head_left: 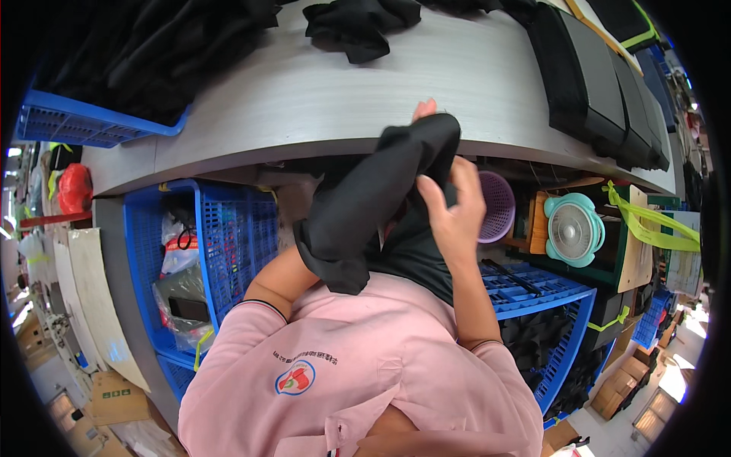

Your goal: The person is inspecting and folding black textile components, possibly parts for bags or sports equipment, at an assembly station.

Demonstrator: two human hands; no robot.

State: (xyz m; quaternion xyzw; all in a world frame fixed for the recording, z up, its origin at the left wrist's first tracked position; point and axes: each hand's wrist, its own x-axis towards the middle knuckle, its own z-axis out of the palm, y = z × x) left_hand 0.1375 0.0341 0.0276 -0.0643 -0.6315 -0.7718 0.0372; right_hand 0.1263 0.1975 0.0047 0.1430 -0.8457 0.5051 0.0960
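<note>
A black piece of cloth (365, 190), long and sleeve-like, hangs over my left forearm and hides most of it. Past its far end, stretched fingertips of my left hand (424, 109) peek out; the rest of that hand is covered. My right hand (457, 206) is raised just right of the cloth, thumb and fingers apart. Its thumb tip comes up to the cloth's edge; whether it touches cannot be told. Both hands are at the near edge of the grey table (289, 99).
Black cloth (160, 53) heaps over a blue basket (99, 118) at far left. Another black cloth piece (362, 27) lies at the back. Black box-like pieces (579, 84) stand at right. Below are blue crates (236, 236), a purple bin (496, 207) and a teal fan (575, 230).
</note>
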